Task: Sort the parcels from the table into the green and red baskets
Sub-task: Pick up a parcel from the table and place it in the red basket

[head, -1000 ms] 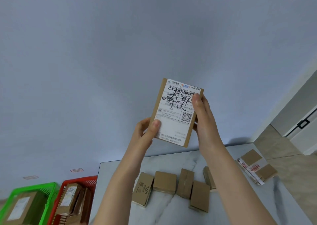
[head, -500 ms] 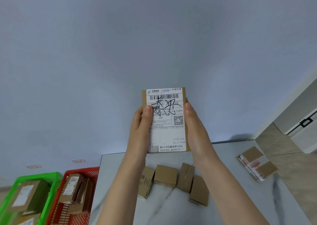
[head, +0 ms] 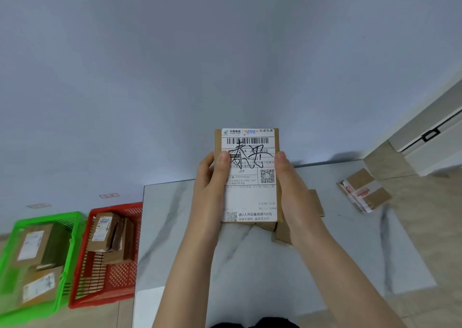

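Observation:
I hold a flat cardboard parcel [head: 250, 190] upright in front of me, its white shipping label with black handwriting facing me. My left hand [head: 212, 190] grips its left edge, thumb on the label. My right hand [head: 292, 192] grips the right edge, thumb at the label's side. Behind the parcel, other brown parcels [head: 316, 202] lie on the marble table [head: 337, 252], mostly hidden. On the floor at the left stand the red basket [head: 117, 285] and the green basket [head: 67, 265], each with parcels inside.
A taped parcel [head: 363, 194] lies at the table's far right edge. A white cabinet [head: 430, 140] stands at the right. The blue-grey wall rises behind the table. Two small labels are stuck on the wall above the baskets.
The parcel has turned from tilted to upright and come lower and closer to me. Both hands shifted to its side edges, and the view tipped down over the table.

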